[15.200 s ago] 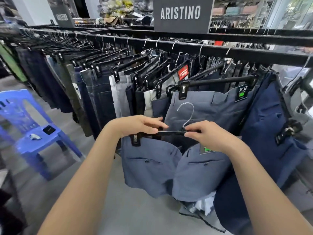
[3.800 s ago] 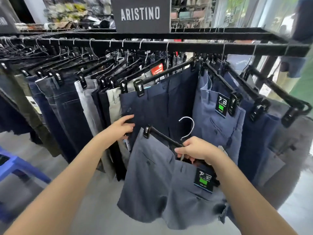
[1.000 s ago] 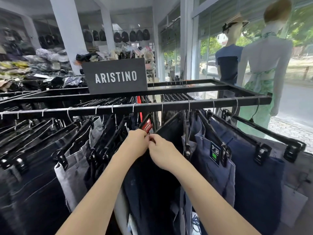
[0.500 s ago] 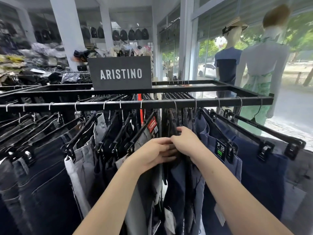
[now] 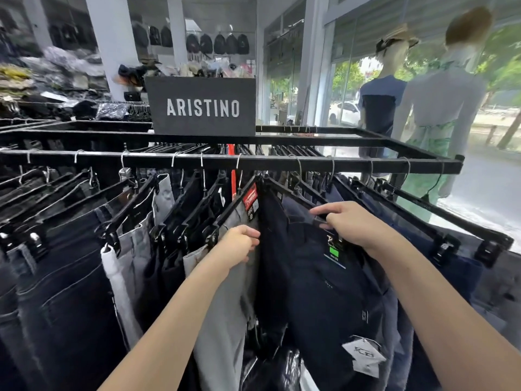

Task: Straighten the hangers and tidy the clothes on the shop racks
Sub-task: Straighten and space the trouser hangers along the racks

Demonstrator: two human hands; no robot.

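Observation:
A black metal rack rail (image 5: 282, 165) carries many trousers and shorts on black clip hangers with wire hooks. My left hand (image 5: 239, 244) grips the waistband edge of light grey trousers (image 5: 222, 306) with a red tag. My right hand (image 5: 349, 224) curls round the black bar of the hanger (image 5: 298, 198) that holds dark navy trousers (image 5: 318, 292) with a green size tag. The two hands are apart, with a gap open between the grey and the navy garments.
A dark ARISTINO sign (image 5: 201, 107) stands on the rack top. Jeans (image 5: 64, 277) hang at the left, blue shorts (image 5: 456, 266) on the right. Two mannequins (image 5: 428, 88) stand by the shop window. Piles of packed clothes (image 5: 42, 77) lie behind.
My hands, close together half a second ago, have spread apart: the left pulled the grey trousers leftward and the right moved right along the navy trousers' hanger.

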